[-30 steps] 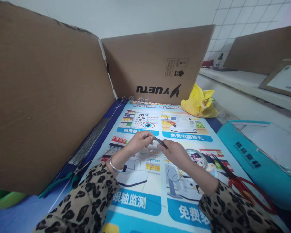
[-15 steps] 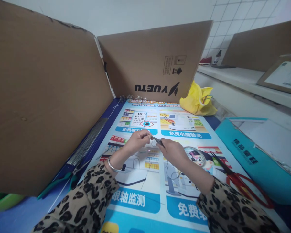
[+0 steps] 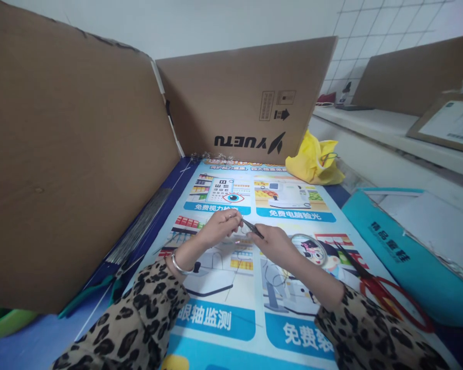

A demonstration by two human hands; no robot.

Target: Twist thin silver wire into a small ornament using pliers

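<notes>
My right hand (image 3: 273, 243) is closed around dark metal tweezers (image 3: 253, 228), their tips pointing up and left at my other hand. A small piece of thin wire (image 3: 244, 230) curves between the two hands. Thumb and fingers of my left hand (image 3: 220, 227) are pinched together at the tweezer tips, apparently on that wire; the fingers hide most of it. Both hands are above a printed poster (image 3: 235, 321). A round clear-and-silver ring shape, perhaps a roll of wire (image 3: 324, 253), lies by my right forearm.
Red-handled scissors (image 3: 399, 303) lie right, beside a teal shoe box (image 3: 393, 246). Green-handled pliers (image 3: 88, 295) and a bundle of thin wires (image 3: 141, 226) lie left. Cardboard panels (image 3: 231, 97) stand behind and left. A yellow bag (image 3: 312, 159) sits at the back right.
The tweezers have tilted a little, and more of their length shows. The small curved wire between the hands has come into clearer view. Both hands stay in nearly the same place.
</notes>
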